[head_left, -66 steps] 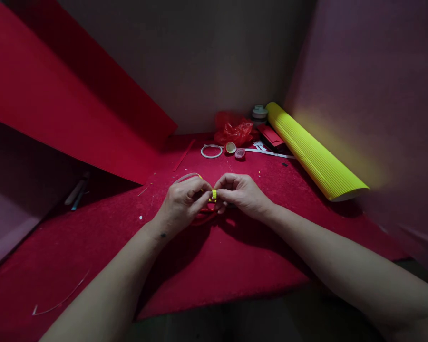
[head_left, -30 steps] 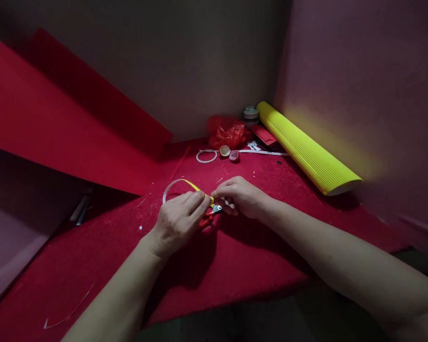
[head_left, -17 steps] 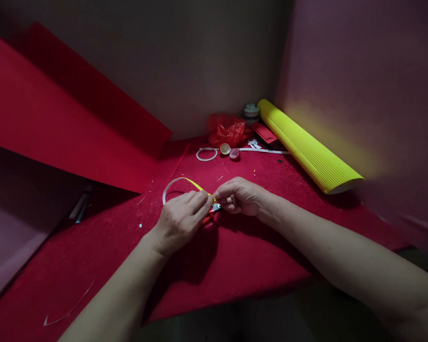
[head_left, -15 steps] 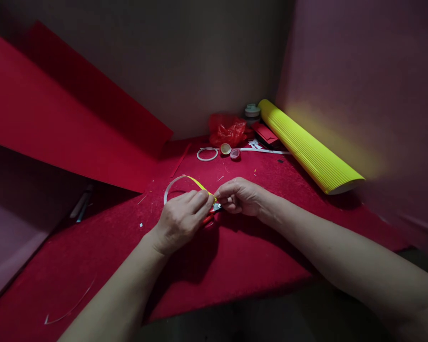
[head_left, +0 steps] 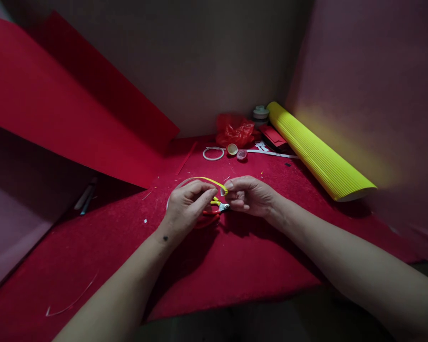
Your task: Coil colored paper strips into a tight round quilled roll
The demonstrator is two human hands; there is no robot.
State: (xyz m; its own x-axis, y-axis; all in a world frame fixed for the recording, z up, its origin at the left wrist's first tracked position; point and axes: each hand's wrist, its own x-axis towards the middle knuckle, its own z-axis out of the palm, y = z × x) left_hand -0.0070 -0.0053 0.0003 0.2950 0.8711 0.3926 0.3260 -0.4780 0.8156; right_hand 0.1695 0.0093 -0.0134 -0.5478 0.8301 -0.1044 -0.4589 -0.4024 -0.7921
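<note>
A narrow yellow paper strip [head_left: 209,179] with a pale back arches behind my left hand [head_left: 189,202] toward the right. Its near end curls into a small loop, pinched by the thumb and fingers of my right hand [head_left: 252,195]. The thumb and forefinger of my left hand come together just left of that loop; anything between them is too small to make out. Beneath both hands a cutting tool [head_left: 224,207] with a metal head and red and yellow handles lies on the red cloth, partly hidden by my left hand.
A large red sheet [head_left: 82,109] leans across the left. Farther back are a white ring coil [head_left: 213,153], two small round cups [head_left: 231,149], a red plastic bag [head_left: 233,130], a lidded jar [head_left: 260,114] and a yellow corrugated roll [head_left: 321,152]. Paper scraps dot the red cloth [head_left: 257,270].
My hands have drawn apart a little, and the strip's curled end now shows between them. More of the cutting tool is uncovered. The whole view has shifted slightly.
</note>
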